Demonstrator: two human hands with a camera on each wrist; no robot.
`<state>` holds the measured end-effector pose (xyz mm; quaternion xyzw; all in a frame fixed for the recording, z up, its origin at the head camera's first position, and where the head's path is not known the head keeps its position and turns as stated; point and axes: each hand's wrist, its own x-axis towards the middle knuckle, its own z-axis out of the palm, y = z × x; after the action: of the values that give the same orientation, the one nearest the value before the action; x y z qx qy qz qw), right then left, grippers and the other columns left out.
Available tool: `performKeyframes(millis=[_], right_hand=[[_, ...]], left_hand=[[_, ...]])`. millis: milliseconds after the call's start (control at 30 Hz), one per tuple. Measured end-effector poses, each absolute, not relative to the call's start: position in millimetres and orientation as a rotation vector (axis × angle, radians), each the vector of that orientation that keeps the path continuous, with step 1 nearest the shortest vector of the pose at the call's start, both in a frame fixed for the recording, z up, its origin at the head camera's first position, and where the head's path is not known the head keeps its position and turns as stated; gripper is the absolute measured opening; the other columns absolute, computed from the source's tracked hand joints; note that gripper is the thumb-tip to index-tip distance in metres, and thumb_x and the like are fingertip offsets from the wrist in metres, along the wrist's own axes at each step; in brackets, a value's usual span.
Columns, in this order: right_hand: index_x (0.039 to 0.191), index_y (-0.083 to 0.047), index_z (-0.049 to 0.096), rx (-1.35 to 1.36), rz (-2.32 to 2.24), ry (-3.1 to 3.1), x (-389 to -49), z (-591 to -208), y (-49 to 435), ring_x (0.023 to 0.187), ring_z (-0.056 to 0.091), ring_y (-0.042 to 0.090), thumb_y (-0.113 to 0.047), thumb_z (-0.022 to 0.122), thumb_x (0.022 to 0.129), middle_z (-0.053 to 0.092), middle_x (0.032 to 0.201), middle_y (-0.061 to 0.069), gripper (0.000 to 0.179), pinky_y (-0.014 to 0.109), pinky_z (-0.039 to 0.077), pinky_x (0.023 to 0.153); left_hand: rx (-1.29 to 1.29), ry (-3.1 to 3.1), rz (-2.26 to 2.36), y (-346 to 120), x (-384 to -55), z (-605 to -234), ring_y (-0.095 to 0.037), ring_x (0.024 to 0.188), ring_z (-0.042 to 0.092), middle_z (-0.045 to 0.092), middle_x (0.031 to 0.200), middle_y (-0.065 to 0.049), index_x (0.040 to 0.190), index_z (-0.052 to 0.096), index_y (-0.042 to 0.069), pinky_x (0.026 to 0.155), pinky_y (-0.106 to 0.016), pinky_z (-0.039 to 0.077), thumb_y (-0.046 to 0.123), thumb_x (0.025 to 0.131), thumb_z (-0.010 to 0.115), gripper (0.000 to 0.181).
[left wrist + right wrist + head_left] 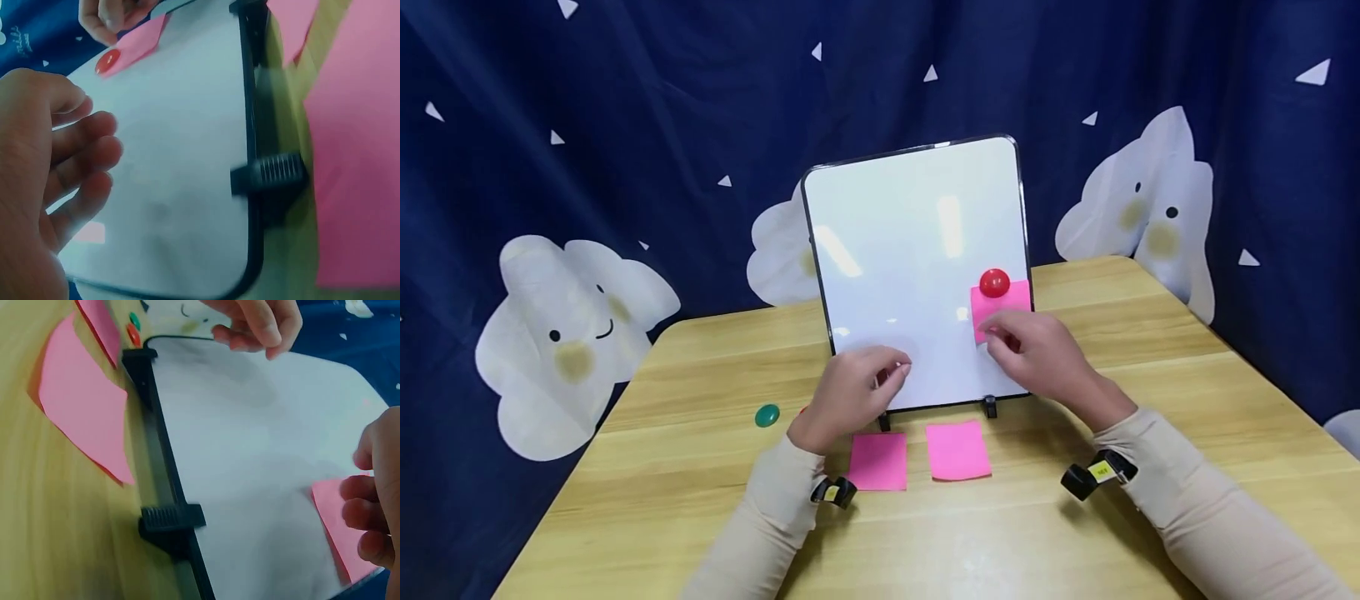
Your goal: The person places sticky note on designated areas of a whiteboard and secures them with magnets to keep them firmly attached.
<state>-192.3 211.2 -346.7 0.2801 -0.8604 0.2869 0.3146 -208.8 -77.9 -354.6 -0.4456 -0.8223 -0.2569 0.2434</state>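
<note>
A whiteboard (902, 258) with a black frame leans on small black stand feet (990, 407). Near its right edge a pink sticky note (1017, 297) lies against the surface, with a round red magnet (995, 282) on its upper part. My right hand (1043, 354) is in front of that note's lower part, fingers loosely bent, holding nothing that I can see. Before the board's lower left part hovers my left hand (856, 390); its fingers are relaxed and bent, and the left wrist view shows nothing in them.
Two pink sticky notes, the left note (878, 462) and the right note (958, 450), lie on the wooden table (1037, 542) before the board. A green magnet (767, 415) and a red one (133, 334) lie to the left. A dark blue curtain (700, 100) hangs behind.
</note>
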Motion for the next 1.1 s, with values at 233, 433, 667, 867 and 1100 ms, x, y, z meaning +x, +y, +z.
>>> performKeyframes(millis=[233, 433, 667, 867, 1100], right_hand=[[0.099, -0.008, 0.075, 0.878, 0.908, -2.443, -184, -345, 196, 0.063, 0.051, 0.007, -0.006, 0.068, 0.091, 0.056, 0.072, -0.01, 0.011, 0.027, 0.047, 0.059], [0.103, -0.008, 0.076, 0.923, 1.049, -2.517, -181, -346, 190, 0.067, 0.055, 0.009, -0.01, 0.067, 0.095, 0.059, 0.074, -0.012, 0.012, 0.028, 0.05, 0.063], [0.103, -0.01, 0.075, 0.978, 1.108, -2.585, -178, -350, 178, 0.069, 0.054, 0.01, -0.016, 0.065, 0.098, 0.058, 0.075, -0.012, 0.013, 0.029, 0.049, 0.064], [0.1, -0.011, 0.076, 1.025, 0.988, -2.64, -178, -352, 171, 0.066, 0.052, 0.007, -0.016, 0.065, 0.097, 0.058, 0.073, -0.014, 0.012, 0.028, 0.048, 0.063], [0.105, -0.012, 0.076, 1.047, 0.856, -2.827, -175, -353, 170, 0.07, 0.053, 0.007, -0.018, 0.066, 0.096, 0.059, 0.076, -0.016, 0.015, 0.029, 0.048, 0.066]], left_hand=[[-1.168, -2.19, -0.717, -102, -210, -359, -0.006, 0.062, 0.054, 0.064, 0.075, 0.005, 0.095, 0.075, 0.009, 0.058, -0.021, 0.047, 0.013, 0.095, 0.065, 0.011], [-1.143, -2.187, -0.744, -118, -212, -365, -0.006, 0.061, 0.053, 0.063, 0.074, 0.005, 0.094, 0.074, 0.009, 0.057, -0.023, 0.048, 0.014, 0.095, 0.065, 0.01], [-1.043, -2.178, -0.816, -145, -215, -375, -0.008, 0.059, 0.052, 0.06, 0.069, 0.006, 0.083, 0.073, 0.01, 0.054, -0.026, 0.046, 0.015, 0.093, 0.062, 0.015], [-0.958, -2.177, -0.775, -164, -221, -381, -0.008, 0.057, 0.052, 0.06, 0.067, 0.007, 0.08, 0.071, 0.012, 0.053, -0.027, 0.045, 0.016, 0.091, 0.063, 0.014], [-0.944, -2.279, -0.711, -176, -229, -384, -0.009, 0.062, 0.057, 0.065, 0.073, 0.007, 0.083, 0.072, 0.014, 0.057, -0.03, 0.049, 0.017, 0.091, 0.065, 0.011]])
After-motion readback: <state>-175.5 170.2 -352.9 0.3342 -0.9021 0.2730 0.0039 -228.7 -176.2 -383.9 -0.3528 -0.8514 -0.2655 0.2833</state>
